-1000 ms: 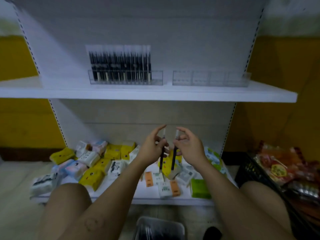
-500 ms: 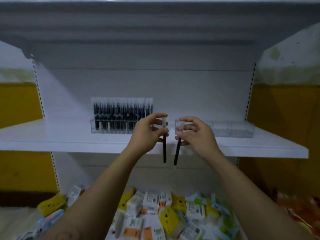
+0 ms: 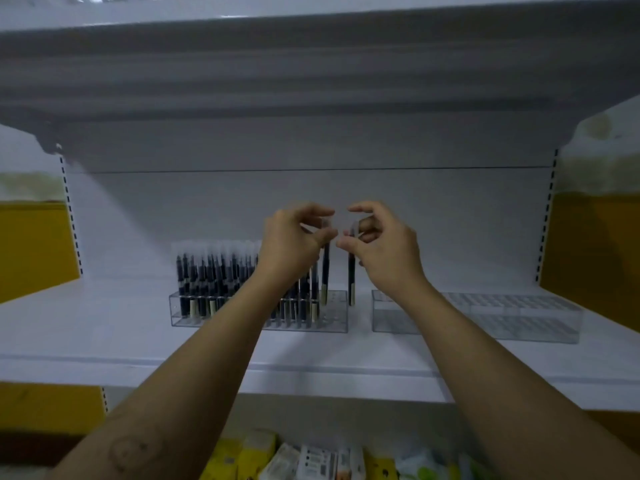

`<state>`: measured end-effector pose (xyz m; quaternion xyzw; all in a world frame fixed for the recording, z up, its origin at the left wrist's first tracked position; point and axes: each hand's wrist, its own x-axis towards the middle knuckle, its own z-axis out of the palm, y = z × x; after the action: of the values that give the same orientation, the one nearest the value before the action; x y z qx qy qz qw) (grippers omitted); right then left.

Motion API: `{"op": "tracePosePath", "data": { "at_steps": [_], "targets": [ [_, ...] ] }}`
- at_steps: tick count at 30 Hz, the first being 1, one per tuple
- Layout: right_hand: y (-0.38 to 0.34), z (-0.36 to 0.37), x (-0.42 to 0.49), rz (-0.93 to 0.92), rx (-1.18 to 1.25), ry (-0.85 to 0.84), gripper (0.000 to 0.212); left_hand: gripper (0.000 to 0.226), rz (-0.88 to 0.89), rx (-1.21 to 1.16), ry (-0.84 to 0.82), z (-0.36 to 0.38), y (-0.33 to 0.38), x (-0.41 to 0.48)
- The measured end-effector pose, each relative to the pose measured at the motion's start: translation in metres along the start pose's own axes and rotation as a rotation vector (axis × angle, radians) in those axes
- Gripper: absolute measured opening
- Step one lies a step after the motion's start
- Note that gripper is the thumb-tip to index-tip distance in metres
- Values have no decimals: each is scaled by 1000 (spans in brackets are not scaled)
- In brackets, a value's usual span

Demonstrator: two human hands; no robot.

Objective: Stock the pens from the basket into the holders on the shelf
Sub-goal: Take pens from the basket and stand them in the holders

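My left hand pinches the top of a dark pen that hangs upright over the right end of a clear holder. That holder stands on the white shelf and is packed with several dark pens. My right hand pinches a second dark pen by its top, hanging upright just past the holder's right edge. A second clear holder sits to the right with no pens in it. The basket is out of view.
Another shelf overhangs closely above. Perforated uprights frame the back panel at both sides. Below the shelf's front edge lie yellow and white packets. Yellow walls flank the unit.
Both hands rose from the low shelf of packets up to the pen shelf, each carrying a pen. The pens now hang over the gap beside the full holder's right end.
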<state>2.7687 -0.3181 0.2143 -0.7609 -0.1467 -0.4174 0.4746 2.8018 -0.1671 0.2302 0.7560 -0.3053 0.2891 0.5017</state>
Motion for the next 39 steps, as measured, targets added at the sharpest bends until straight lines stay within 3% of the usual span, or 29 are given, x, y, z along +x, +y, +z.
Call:
{"op": "tracePosePath", "data": {
  "at_steps": [8, 20, 25, 31, 39],
  "targets": [
    [33, 21, 31, -67, -83, 101, 44, 18, 68, 79, 85, 11, -18, 35],
    [62, 34, 41, -80, -82, 121, 48, 20, 78, 249, 63, 18, -37, 47],
    [66, 40, 36, -40, -131, 7, 41, 20, 29, 360, 39, 28, -41, 39],
    [75, 34, 17, 23, -342, -270, 41, 17, 52, 530, -50, 23, -46, 34],
    [60, 23, 10, 20, -464, -337, 58, 28, 82, 630, -170, 19, -44, 22]
  ]
}}
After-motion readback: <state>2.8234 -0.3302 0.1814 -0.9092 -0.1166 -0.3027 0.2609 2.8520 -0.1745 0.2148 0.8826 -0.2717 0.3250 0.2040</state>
